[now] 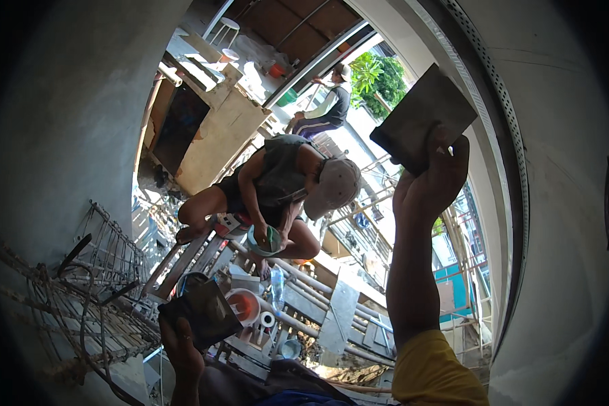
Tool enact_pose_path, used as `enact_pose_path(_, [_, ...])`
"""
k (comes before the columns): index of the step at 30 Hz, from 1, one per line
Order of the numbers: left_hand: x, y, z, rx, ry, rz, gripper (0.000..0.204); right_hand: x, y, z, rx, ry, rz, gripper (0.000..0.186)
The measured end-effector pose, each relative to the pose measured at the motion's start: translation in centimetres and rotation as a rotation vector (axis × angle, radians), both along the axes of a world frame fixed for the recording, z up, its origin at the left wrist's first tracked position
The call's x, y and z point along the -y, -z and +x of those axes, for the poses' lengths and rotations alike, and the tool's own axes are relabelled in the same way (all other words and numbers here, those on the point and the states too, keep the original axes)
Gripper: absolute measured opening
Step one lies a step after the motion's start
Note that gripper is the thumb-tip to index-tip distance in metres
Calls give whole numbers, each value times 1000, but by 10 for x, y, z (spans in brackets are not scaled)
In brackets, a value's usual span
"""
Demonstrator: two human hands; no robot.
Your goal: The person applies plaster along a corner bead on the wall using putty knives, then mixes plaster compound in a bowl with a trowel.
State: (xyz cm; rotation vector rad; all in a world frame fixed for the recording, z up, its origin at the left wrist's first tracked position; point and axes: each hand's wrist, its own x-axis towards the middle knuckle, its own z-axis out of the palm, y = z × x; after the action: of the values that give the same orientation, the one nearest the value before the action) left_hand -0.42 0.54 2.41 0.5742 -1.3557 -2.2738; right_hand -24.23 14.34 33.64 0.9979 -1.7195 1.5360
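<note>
My right hand (pixel 432 181) is raised at the upper right, its fingers closed round a dark, flat, rectangular plastering float (pixel 423 111). The float is tilted and close to the pale curved wall edge with a perforated metal strip (pixel 497 101); whether it touches is unclear. Low on the left, my left hand (pixel 181 352) grips a dark, flat, squarish board (pixel 213 312) by its near left side. How much material lies on the board I cannot make out. Beyond it a person in a cap (pixel 284 176) crouches, both hands at a light-blue bowl (pixel 264 240).
Below are scaffold poles (pixel 298 321) and planks, with a white bucket (pixel 243 306), a plastic bottle (pixel 277 287) and a metal sheet (pixel 340 314). Wire mesh and cables (pixel 95 298) crowd the left. A second person (pixel 328 105) sits farther back. Plastered walls rise at both sides.
</note>
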Motion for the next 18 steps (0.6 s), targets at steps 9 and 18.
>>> enact_pose_path(9, [-4,-4,-3,18,51,-33,53,4,-39,-21,-92,127,-177,12])
enact_pose_path(18, [-9,-1,3,32,87,-15,51,-25,-54,-34,-249,395,-15,10])
